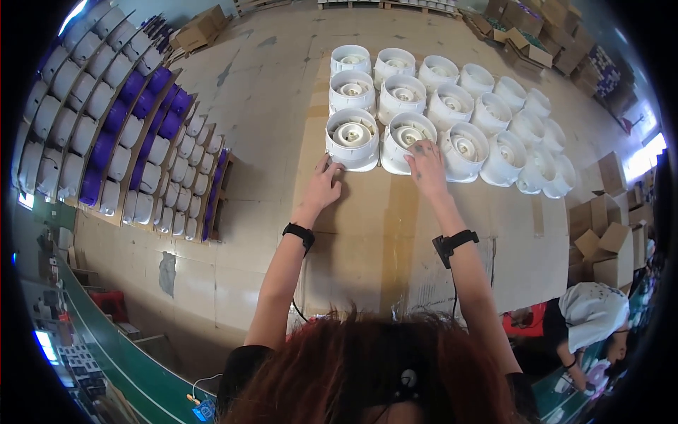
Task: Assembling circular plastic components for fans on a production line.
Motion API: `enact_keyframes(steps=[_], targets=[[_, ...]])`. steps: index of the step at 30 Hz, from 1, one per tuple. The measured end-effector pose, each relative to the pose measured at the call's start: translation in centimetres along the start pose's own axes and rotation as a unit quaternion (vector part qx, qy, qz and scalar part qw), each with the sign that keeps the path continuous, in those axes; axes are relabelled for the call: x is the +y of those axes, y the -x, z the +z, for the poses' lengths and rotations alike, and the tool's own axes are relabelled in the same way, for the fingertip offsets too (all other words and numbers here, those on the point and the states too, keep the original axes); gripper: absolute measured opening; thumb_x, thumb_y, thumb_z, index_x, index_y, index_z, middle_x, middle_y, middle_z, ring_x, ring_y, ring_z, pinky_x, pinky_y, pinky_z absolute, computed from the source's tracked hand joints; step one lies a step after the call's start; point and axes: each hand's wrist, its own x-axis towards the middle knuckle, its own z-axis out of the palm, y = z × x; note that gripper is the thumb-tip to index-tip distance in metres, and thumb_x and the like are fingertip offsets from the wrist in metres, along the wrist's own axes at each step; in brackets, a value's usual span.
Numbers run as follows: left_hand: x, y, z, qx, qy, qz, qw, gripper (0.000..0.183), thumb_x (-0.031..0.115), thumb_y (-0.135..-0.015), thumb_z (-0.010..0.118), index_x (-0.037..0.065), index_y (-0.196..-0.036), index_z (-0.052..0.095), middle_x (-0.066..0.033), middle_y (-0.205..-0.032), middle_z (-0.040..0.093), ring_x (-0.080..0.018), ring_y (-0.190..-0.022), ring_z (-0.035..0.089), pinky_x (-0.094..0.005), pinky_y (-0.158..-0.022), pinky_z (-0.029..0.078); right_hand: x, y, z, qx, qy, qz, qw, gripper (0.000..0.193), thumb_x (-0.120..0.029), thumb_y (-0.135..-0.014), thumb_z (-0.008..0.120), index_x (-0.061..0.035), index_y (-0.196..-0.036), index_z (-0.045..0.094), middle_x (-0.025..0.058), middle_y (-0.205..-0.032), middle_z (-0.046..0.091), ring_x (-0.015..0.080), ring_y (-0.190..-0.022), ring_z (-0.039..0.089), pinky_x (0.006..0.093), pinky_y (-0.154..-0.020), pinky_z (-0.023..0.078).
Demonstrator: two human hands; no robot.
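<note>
White round plastic housings (pixel 464 143) with ring-shaped inner parts stand upright in close rows on a cardboard sheet (pixel 360 240). My left hand (pixel 323 185) is at the near left housing (pixel 352 150), fingers apart and fingertips by its lower left edge. Beside it stands another housing (pixel 402 152) of the same kind. On that one's right side my right hand (pixel 426 169) is closed, with bent fingers at the rim and the thumb against the front wall. Part of that wall is hidden behind the fingers. Both wrists wear black bands.
To the left rises a tiered stack of white and purple parts (pixel 134 134) with cardboard layers. A green workbench (pixel 120 343) runs along the lower left. Cardboard boxes (pixel 600 233) are piled at the right. A person in a white top (pixel 593 311) works at the lower right.
</note>
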Motion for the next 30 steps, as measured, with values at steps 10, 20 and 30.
enact_keyframes(steps=[10, 20, 30], targets=[[-0.2, 0.1, 0.1, -0.036, 0.048, -0.024, 0.998, 0.035, 0.001, -0.067, 0.05, 0.013, -0.1, 0.051, -0.0304, -0.126, 0.031, -0.0438, -0.115, 0.034, -0.0415, -0.092, 0.037, -0.9, 1.2, -0.5, 0.007, 0.098, 0.026, 0.995, 0.042, -0.026, -0.082, 0.053, -0.0059, -0.118, 0.046, 0.0219, -0.129, 0.026, 0.0394, -0.123, 0.022, 0.0482, -0.099, 0.023], [1.2, 1.2, -1.0, -0.106, 0.012, -0.014, 0.994, 0.045, 0.001, -0.072, 0.044, 0.013, -0.116, 0.044, -0.0294, -0.133, 0.023, -0.0421, -0.12, 0.029, -0.0398, -0.096, 0.033, -1.0, 13.0, -13.0, 0.059, -0.054, 0.106, 0.991, 0.04, -0.017, -0.081, 0.054, -0.0043, -0.117, 0.042, 0.0235, -0.124, 0.031, 0.0417, -0.116, 0.03, 0.0465, -0.094, 0.029], [18.6, 11.4, -4.8, -0.352, 0.128, -0.1, 0.922, 0.036, 0.011, -0.084, 0.043, 0.003, -0.12, 0.041, -0.0158, -0.106, 0.056, -0.0224, -0.082, 0.061, -0.0332, -0.077, 0.047, 3.2, 37.5, -24.0, 0.26, 0.071, 0.346, 0.899, 0.016, -0.008, -0.087, 0.045, 0.0023, -0.094, 0.055, 0.0161, -0.096, 0.052, 0.0265, -0.088, 0.052, 0.0327, -0.077, 0.04]])
